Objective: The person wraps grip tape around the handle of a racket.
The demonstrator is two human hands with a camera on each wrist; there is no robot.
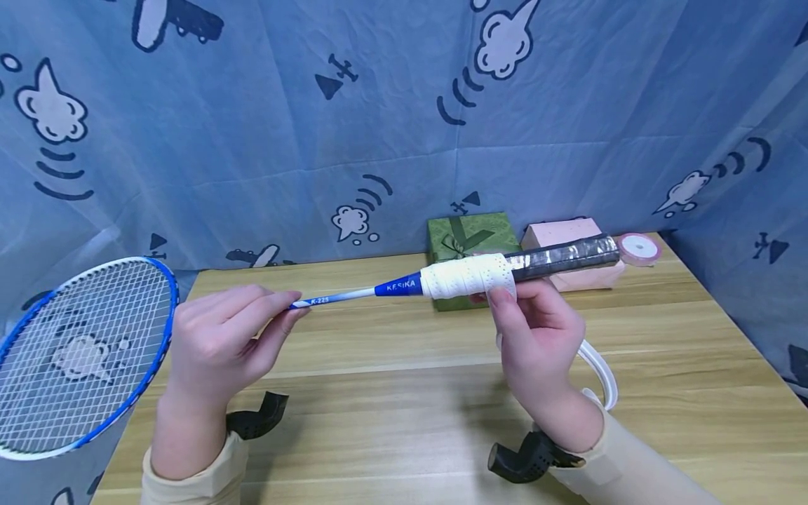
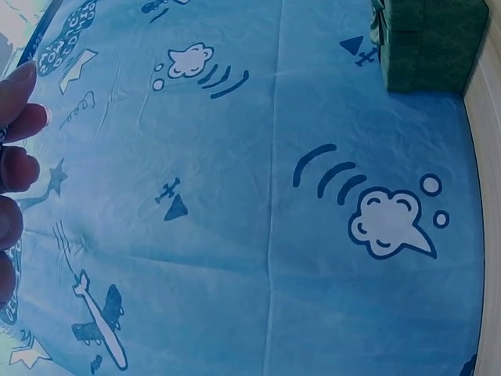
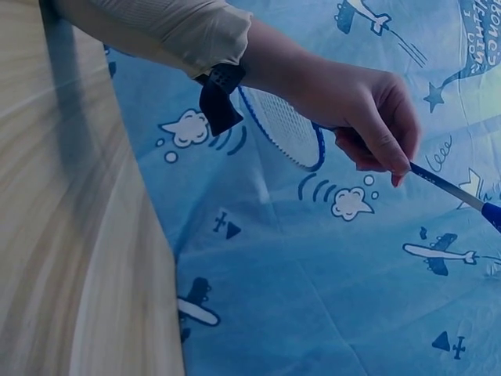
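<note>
Blue-and-white badminton racket held level above the pale wooden table, head out past the table's left edge, handle pointing right

Writing: "KESIKA" in white on the blue cone where shaft meets handle; "K-225" on the thin shaft just beside my left fingertips

My left hand pinches the shaft between thumb and fingers. My right hand grasps the handle from below, thumb pressed on the perforated white grip tape wound round its front part; the dark grey end of the handle sticks out bare to the right. A loose white strip curves down behind my right wrist

Behind the handle, near the table's far edge: green gift box with ribbon bow, pink box, pink ribbon spool. Blue cartoon-print cloth backdrop closes in behind and on both sides. Bare tabletop lies open beneath and in front of my hands
</note>
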